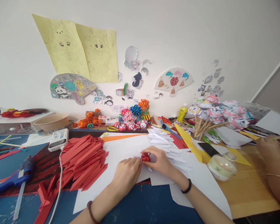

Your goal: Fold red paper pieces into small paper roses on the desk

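A small red folded-paper flower [145,157] with bits of white is held over white sheets [128,146]. My right hand [159,160] pinches it between thumb and fingers from the right. My left hand [128,170] has its fingers closed together at the flower's left side, on a white piece that is mostly hidden. To the left lies a big pile of folded red paper strips [84,161]. Folded white strips [161,140] are spread beyond and to the right of my right hand.
A blue glue gun [21,175] and white power bank [58,140] with cable sit left. Right are a phone [208,150], a clear bottle [221,167], bundled paper flowers [212,112] and another person's hands [273,152]. Small finished flowers [132,126] line the back.
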Tool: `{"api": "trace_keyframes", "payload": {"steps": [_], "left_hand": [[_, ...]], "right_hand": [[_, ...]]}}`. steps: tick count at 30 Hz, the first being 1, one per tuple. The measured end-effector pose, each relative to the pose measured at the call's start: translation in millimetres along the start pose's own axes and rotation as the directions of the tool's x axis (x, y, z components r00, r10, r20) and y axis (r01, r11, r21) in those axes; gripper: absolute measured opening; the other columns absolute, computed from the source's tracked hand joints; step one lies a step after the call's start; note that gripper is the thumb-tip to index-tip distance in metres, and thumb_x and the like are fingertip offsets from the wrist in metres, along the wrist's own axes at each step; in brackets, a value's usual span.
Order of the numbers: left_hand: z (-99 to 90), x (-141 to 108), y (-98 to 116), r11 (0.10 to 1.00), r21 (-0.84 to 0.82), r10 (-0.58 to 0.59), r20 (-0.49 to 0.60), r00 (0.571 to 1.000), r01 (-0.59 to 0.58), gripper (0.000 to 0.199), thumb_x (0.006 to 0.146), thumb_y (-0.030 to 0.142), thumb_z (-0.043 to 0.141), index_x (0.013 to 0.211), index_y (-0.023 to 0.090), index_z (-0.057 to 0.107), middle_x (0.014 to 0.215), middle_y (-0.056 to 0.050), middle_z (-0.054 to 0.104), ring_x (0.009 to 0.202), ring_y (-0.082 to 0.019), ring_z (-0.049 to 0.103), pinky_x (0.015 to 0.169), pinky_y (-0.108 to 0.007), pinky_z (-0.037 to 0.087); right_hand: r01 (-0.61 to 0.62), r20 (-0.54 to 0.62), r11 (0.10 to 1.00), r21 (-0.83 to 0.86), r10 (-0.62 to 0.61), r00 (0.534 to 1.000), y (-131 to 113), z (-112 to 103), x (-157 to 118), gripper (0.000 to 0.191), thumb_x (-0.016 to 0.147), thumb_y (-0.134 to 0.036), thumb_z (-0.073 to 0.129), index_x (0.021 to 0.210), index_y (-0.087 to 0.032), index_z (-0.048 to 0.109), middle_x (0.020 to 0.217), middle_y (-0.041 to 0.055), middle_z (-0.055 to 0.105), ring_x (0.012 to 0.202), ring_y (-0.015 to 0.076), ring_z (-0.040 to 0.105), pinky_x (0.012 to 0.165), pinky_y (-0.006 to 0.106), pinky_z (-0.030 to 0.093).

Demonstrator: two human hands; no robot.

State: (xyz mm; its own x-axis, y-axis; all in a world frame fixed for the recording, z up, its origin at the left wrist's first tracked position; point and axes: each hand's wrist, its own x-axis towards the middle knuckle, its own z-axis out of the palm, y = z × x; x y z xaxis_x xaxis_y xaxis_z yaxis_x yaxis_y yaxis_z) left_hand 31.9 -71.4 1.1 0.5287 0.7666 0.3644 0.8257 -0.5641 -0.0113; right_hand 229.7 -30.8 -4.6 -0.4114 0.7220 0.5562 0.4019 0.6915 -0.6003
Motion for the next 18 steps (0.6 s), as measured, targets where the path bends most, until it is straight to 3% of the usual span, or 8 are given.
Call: {"api": "trace_keyframes", "payload": {"steps": [6,9,12,18], "left_hand": [[-1.9,3.3,-6.1,1.000,0.018,-0.020,-0.005,1.000,0.020,0.019,0.097,0.016,0.041,0.091,0.020,0.058,0.081,-0.002,0.064,0.072,-0.018,0.060,0.062,-0.028,0.042],[-4.9,6.0,-14.9,0.999,-0.005,-0.051,-0.050,0.997,0.051,0.020,0.098,0.018,0.042,0.094,0.021,0.061,0.085,-0.003,0.064,0.081,-0.020,0.059,0.067,-0.030,0.044],[-6.2,8.2,-26.1,0.995,-0.076,-0.074,-0.092,0.993,0.067,0.022,0.099,0.023,0.042,0.095,0.022,0.064,0.087,-0.004,0.065,0.085,-0.021,0.057,0.071,-0.031,0.044],[-1.3,10.7,-43.4,0.962,-0.260,-0.113,-0.111,0.987,0.081,0.018,0.096,0.022,0.052,0.096,0.024,0.069,0.092,-0.003,0.068,0.088,-0.020,0.056,0.072,-0.030,0.044]], "right_hand": [[0.009,-0.010,0.998,0.064,-0.008,1.000,-7.9,-3.6,3.6,0.026,0.083,-0.035,0.074,0.105,-0.023,0.070,0.103,0.0064,0.068,0.097,0.0220,0.064,0.089,0.036,0.052],[-0.045,-0.069,0.994,0.101,0.053,0.996,-5.1,-6.0,5.7,0.023,0.090,-0.035,0.064,0.109,-0.023,0.068,0.111,0.0074,0.066,0.102,0.0218,0.062,0.090,0.035,0.051],[-0.118,-0.135,0.988,0.100,0.131,0.982,2.6,-6.8,6.2,0.024,0.094,-0.031,0.053,0.111,-0.023,0.068,0.114,0.0079,0.065,0.095,0.0199,0.062,0.084,0.035,0.053],[-0.188,-0.061,0.981,0.038,0.190,0.980,10.2,-1.9,3.1,0.033,0.085,-0.019,0.058,0.117,-0.025,0.066,0.118,0.0058,0.065,0.097,0.0198,0.062,0.088,0.037,0.052]]}}
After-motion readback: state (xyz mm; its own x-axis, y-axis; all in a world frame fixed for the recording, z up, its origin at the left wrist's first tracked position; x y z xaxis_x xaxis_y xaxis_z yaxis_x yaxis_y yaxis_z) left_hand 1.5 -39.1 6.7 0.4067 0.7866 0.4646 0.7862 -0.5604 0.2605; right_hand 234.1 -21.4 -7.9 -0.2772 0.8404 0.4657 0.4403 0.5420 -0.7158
